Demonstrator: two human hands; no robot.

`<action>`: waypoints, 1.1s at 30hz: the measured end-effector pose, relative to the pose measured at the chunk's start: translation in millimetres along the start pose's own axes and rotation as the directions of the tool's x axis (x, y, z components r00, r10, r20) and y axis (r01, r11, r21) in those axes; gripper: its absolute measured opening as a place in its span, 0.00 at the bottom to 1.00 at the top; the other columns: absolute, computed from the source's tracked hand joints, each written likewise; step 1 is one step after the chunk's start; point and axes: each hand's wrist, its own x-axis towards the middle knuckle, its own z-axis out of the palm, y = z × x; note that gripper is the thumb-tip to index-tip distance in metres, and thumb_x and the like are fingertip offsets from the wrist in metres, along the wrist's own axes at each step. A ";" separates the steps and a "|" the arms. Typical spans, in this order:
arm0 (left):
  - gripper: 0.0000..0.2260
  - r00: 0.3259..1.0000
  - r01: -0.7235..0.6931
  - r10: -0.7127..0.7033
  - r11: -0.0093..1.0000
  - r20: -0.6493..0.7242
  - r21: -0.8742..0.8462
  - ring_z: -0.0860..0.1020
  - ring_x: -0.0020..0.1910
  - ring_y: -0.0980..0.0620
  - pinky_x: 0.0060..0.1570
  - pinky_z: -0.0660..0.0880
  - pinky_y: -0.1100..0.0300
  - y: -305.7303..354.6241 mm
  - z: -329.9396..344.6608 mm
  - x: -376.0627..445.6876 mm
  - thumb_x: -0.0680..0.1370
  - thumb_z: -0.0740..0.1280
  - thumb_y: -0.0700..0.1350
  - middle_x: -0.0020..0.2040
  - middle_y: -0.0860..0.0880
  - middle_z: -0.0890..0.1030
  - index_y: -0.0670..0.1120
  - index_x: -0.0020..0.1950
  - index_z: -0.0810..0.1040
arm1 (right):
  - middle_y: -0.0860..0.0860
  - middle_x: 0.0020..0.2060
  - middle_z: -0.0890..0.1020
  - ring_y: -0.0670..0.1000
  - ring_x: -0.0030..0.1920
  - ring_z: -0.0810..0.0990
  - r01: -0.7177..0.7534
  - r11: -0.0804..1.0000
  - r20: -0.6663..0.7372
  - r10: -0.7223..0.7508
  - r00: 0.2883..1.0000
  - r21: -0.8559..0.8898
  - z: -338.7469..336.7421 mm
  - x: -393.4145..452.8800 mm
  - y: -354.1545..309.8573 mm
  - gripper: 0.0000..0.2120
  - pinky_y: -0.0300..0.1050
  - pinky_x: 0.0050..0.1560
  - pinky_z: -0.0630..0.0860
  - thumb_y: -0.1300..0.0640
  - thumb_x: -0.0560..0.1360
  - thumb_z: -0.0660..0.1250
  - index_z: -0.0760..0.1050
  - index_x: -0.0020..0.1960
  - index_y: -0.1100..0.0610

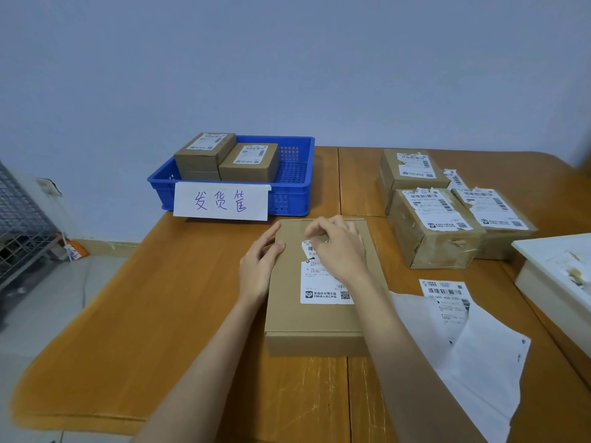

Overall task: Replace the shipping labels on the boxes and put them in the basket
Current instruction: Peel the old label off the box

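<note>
Worktop (pixel 160 314) with blue basket (pixel 295 190) at upper centre of the frame, already holding two boxes. The flat box (pixel 315 318) lies at centre, long axis running toward the basket, directly beneath both hands. Left hand (pixel 260 266), fingers straight, steadies its left edge; right hand (pixel 339 247), the nearer, pinches the upper end of the old label (pixel 323 282), apparently to peel it.

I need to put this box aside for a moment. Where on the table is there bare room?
Bare wood lies left of the box, from the blue basket down to the near edge. The right side is crowded: worn boxes, loose label sheets, a white tray.
</note>
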 end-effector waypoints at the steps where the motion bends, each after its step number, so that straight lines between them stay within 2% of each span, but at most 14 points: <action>1: 0.16 1.000 0.000 0.000 1.000 0.001 0.002 0.79 0.57 0.60 0.62 0.72 0.59 -0.4 -0.1 0.1 0.80 0.66 0.49 0.60 0.54 0.81 0.65 0.66 0.77 | 0.41 0.51 0.74 0.47 0.58 0.67 0.017 1.000 -0.008 -0.018 1.000 -0.015 0.9 -0.4 0.3 0.06 0.43 0.59 0.61 0.54 0.78 0.64 0.77 0.49 0.43; 4: 0.16 1.000 -0.008 0.008 1.000 0.005 0.001 0.79 0.57 0.59 0.61 0.73 0.58 -1.0 -1.0 -0.4 0.80 0.66 0.50 0.60 0.53 0.81 0.65 0.66 0.77 | 0.42 0.49 0.73 0.47 0.57 0.67 0.046 0.998 -0.017 -0.047 0.999 -0.046 3.5 -0.6 0.1 0.02 0.46 0.62 0.63 0.51 0.76 0.68 0.77 0.46 0.44; 7: 0.16 1.000 -0.008 0.008 1.000 0.012 -0.004 0.79 0.56 0.59 0.60 0.74 0.58 -0.4 -0.8 -0.2 0.80 0.66 0.50 0.60 0.53 0.81 0.64 0.67 0.77 | 0.43 0.49 0.72 0.48 0.57 0.67 0.056 0.996 -0.009 -0.057 0.998 -0.071 4.3 0.0 -1.0 0.03 0.47 0.62 0.63 0.51 0.77 0.67 0.75 0.45 0.44; 10: 0.16 1.000 -0.009 0.009 1.000 0.009 -0.007 0.79 0.56 0.58 0.61 0.74 0.57 0.0 -0.4 0.1 0.80 0.66 0.50 0.60 0.54 0.81 0.65 0.67 0.77 | 0.43 0.49 0.73 0.49 0.57 0.68 0.076 0.993 -0.016 -0.078 0.997 -0.093 5.8 0.0 -1.0 0.03 0.48 0.59 0.64 0.52 0.78 0.65 0.74 0.46 0.45; 14: 0.16 1.000 -0.012 0.012 1.000 0.000 0.003 0.79 0.55 0.58 0.60 0.73 0.57 0.5 0.2 -0.4 0.80 0.66 0.49 0.59 0.53 0.81 0.64 0.67 0.77 | 0.40 0.50 0.74 0.46 0.57 0.68 0.080 0.996 -0.022 -0.081 0.996 -0.040 4.6 -0.8 1.0 0.04 0.46 0.59 0.63 0.49 0.76 0.68 0.76 0.50 0.43; 18: 0.16 1.000 -0.012 0.012 1.000 0.003 -0.004 0.79 0.54 0.61 0.58 0.73 0.61 0.7 -0.2 -1.4 0.80 0.66 0.49 0.58 0.56 0.81 0.64 0.67 0.77 | 0.42 0.47 0.73 0.46 0.55 0.69 0.066 0.997 -0.051 -0.068 0.996 -0.034 5.7 -1.0 -0.6 0.03 0.46 0.59 0.64 0.51 0.75 0.70 0.77 0.44 0.45; 21: 0.17 1.000 -0.012 0.012 1.000 0.005 -0.004 0.79 0.51 0.65 0.52 0.71 0.67 1.8 -0.3 -2.7 0.81 0.66 0.49 0.58 0.56 0.82 0.63 0.68 0.76 | 0.42 0.48 0.73 0.47 0.55 0.69 0.065 0.994 -0.062 -0.071 0.996 -0.089 7.5 -1.2 -2.4 0.04 0.48 0.59 0.64 0.52 0.77 0.66 0.76 0.44 0.45; 24: 0.17 1.000 -0.013 0.013 1.000 0.011 -0.004 0.79 0.54 0.61 0.54 0.72 0.65 1.2 -0.4 -2.1 0.81 0.66 0.49 0.59 0.54 0.82 0.64 0.67 0.76 | 0.43 0.50 0.72 0.48 0.58 0.68 0.090 0.985 -0.039 -0.097 0.995 -0.147 7.9 -1.4 -3.2 0.05 0.49 0.60 0.63 0.52 0.79 0.62 0.75 0.46 0.46; 27: 0.17 1.000 -0.015 0.015 1.000 0.007 -0.001 0.79 0.54 0.61 0.52 0.72 0.68 2.1 -0.9 -3.0 0.81 0.66 0.48 0.59 0.54 0.82 0.62 0.68 0.76 | 0.43 0.51 0.72 0.48 0.60 0.66 0.098 0.982 -0.005 -0.100 0.995 -0.160 7.2 -1.0 -1.7 0.06 0.48 0.61 0.62 0.53 0.80 0.60 0.75 0.48 0.47; 33: 0.17 1.000 -0.020 0.020 1.000 -0.005 0.002 0.79 0.55 0.60 0.61 0.73 0.57 1.1 0.2 -2.2 0.80 0.66 0.49 0.59 0.55 0.82 0.63 0.67 0.77 | 0.44 0.50 0.73 0.48 0.59 0.68 0.044 0.996 0.031 -0.042 0.999 -0.082 4.3 1.4 1.4 0.06 0.46 0.61 0.62 0.55 0.78 0.61 0.76 0.46 0.48</action>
